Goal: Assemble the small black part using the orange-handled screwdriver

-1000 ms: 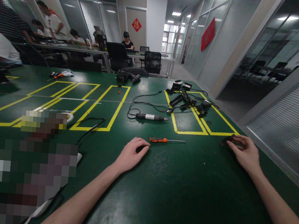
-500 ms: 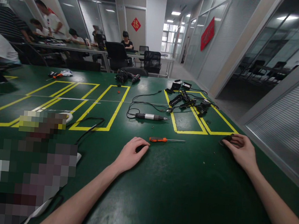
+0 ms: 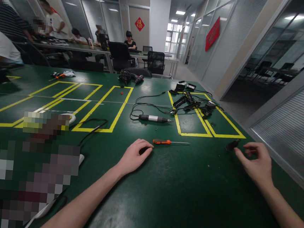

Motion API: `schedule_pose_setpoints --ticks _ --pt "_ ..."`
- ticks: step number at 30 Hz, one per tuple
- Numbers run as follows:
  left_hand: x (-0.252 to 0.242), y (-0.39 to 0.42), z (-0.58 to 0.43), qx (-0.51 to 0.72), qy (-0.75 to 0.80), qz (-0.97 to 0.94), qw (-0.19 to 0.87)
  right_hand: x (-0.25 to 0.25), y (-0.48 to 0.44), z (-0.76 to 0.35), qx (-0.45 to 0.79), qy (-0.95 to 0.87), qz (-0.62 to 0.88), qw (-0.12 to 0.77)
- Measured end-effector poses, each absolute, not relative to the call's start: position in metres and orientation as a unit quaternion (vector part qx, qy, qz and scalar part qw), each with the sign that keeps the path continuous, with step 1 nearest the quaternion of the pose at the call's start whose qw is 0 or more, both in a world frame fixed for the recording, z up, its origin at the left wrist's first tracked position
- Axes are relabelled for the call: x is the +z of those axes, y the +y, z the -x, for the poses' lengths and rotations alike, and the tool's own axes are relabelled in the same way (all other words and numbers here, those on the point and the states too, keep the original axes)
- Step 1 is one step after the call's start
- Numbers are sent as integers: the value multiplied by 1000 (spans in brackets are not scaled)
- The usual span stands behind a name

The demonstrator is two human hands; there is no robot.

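My left hand (image 3: pixel 135 156) rests on the green table (image 3: pixel 177 194) with loosely curved fingers and a gap inside the thumb; nothing shows in it. Just beyond its fingertips lies an orange and black screwdriver (image 3: pixel 161 142), its thin shaft pointing right. At the right, my right hand (image 3: pixel 257 160) is open, with thumb and fingers apart. Beside its thumb a small dark part (image 3: pixel 232 145) lies on the table, too dim to tell its kind. Farther back is a black and silver electric screwdriver (image 3: pixel 154 118) with a looped cord. Tiny bits (image 3: pixel 156 129) lie between the two tools.
Black parts and cables (image 3: pixel 192 100) are heaped at the back right, over yellow tape outlines (image 3: pixel 196 135). A power drill (image 3: pixel 139 79) stands near the far edge. A partly blurred white power strip (image 3: pixel 81 159) and cord lie at left. People sit and stand beyond the table.
My right hand has let go of the small dark part and drawn back to the right, its fingers parting. The left hand keeps its place by the screwdriver.
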State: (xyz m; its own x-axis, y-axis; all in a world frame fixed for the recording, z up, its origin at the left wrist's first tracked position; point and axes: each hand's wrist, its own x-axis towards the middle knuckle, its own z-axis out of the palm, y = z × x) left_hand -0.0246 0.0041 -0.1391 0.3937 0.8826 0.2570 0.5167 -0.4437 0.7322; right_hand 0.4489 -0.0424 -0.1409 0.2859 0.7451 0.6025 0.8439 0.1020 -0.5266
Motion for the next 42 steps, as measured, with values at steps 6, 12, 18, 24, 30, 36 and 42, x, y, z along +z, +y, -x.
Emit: schedule_pose_setpoints --ticks 6,12,18,24,30,36,42 --pt "-138 3 25 325 444 -784 286 -147 -46 -428 144 -675 666 284" --pt "-139 3 26 323 445 -786 283 -147 -41 -432 180 -654 678 283" --pt "-139 3 26 322 446 -788 278 -140 -43 -420 138 -690 644 298" --pt "-138 3 25 327 446 -784 283 -141 -46 -418 118 -687 647 310" --pt "-138 3 25 325 445 -784 286 -141 -45 -441 129 -603 685 387" --pt "-139 4 24 328 443 -784 284 -124 -43 -452 49 -572 692 437" --pt "-140 4 25 330 445 -783 283 -121 -35 -447 -65 -650 653 383"
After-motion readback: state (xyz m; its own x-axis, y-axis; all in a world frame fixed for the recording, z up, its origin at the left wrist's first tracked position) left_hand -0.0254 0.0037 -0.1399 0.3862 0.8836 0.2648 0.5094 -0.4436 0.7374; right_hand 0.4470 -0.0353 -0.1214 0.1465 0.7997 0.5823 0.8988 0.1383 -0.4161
